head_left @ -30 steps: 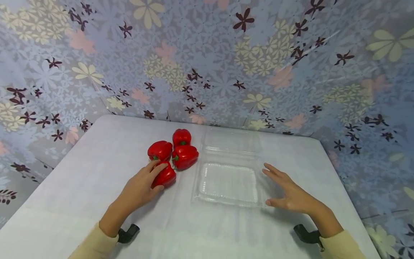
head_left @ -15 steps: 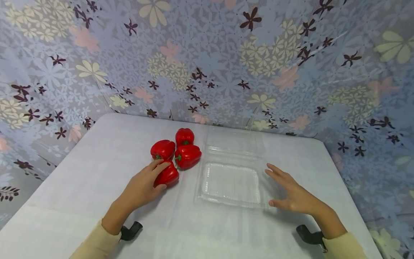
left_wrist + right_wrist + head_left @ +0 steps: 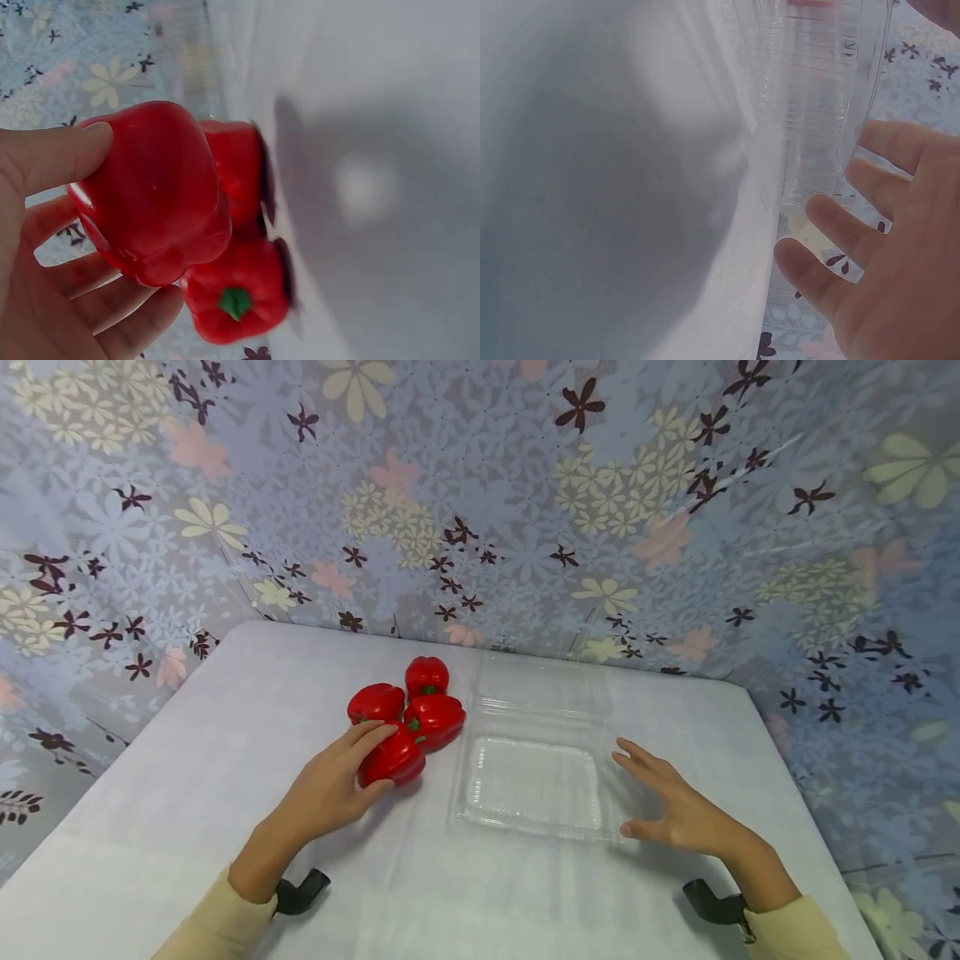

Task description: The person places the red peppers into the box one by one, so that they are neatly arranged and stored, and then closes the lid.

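My left hand (image 3: 322,785) grips a red bell pepper (image 3: 393,758), thumb on one side and fingers on the other. In the left wrist view that bell pepper (image 3: 154,187) is raised off the table, in front of two others. A red bell pepper (image 3: 377,702) lies behind it on the left, a second bell pepper (image 3: 437,718) is to its right, and a third bell pepper (image 3: 427,676) sits farthest back. My right hand (image 3: 678,810) has its fingers spread beside the right edge of a clear plastic clamshell container (image 3: 534,787), which lies with its lid folded back.
A white cloth covers the table (image 3: 480,893). Behind it and along both sides hangs a floral-patterned sheet (image 3: 510,527). A black wrist mount (image 3: 302,893) juts out under the left wrist, and another black mount (image 3: 712,903) under the right one.
The left hand's bell pepper has come up off the table and shifted slightly right, its green stem now showing toward the other peppers. My right hand stays in place beside the container.
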The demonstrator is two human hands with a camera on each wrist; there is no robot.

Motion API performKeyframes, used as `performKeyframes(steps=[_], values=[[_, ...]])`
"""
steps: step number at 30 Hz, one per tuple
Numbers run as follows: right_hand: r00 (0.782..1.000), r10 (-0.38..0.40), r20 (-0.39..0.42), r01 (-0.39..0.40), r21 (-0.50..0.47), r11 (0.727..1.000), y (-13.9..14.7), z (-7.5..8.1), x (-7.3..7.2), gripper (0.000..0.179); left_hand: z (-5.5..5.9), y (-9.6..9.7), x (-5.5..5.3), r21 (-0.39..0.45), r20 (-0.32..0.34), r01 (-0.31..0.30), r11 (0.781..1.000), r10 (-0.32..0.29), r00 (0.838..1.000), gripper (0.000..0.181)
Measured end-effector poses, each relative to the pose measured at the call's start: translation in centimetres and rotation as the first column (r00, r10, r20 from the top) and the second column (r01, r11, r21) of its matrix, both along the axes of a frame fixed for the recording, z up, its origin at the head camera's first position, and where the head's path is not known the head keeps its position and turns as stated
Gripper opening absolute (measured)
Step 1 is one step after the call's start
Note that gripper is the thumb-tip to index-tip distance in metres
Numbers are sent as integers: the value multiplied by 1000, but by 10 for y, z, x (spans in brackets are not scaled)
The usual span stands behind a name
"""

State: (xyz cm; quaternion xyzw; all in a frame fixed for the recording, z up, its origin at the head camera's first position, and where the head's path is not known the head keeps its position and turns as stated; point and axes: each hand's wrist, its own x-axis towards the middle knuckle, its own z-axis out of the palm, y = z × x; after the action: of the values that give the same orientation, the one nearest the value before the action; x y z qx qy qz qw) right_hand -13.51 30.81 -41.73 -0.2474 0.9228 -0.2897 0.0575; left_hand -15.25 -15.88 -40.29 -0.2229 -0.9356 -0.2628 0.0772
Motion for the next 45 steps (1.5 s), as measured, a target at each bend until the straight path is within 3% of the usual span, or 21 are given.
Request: performKeyframes(steps=[6, 18, 23, 31, 38, 45], values=[[1000, 12, -19, -12, 6, 1000, -1, 1, -2, 92, 11, 9, -2, 42, -7, 32, 999, -32, 999, 82], [1000, 20, -3, -20, 18, 1000, -1, 3, -7, 91, 31, 21, -18, 19, -36, 74, 997, -74, 997, 79], [1000, 16, -4, -16, 7, 1000, 0, 3, -6, 91, 35, 26, -23, 11, -50, 98, 995, -98, 994, 79], [1000, 10, -5, -10, -3, 1000, -3, 0, -4, 90, 40, 33, -30, 2, -16, 126, 992, -126, 992, 78], [1000, -6, 25, 5, 11, 1000, -3, 2, -1, 90, 38, 39, -44, 15, 24, 135, 991, -135, 991, 72], [999, 26, -19, -26, 7, 1000, -2, 1, -3, 89, 38, 45, -52, -11, 37, 133, 991, -133, 990, 72]])
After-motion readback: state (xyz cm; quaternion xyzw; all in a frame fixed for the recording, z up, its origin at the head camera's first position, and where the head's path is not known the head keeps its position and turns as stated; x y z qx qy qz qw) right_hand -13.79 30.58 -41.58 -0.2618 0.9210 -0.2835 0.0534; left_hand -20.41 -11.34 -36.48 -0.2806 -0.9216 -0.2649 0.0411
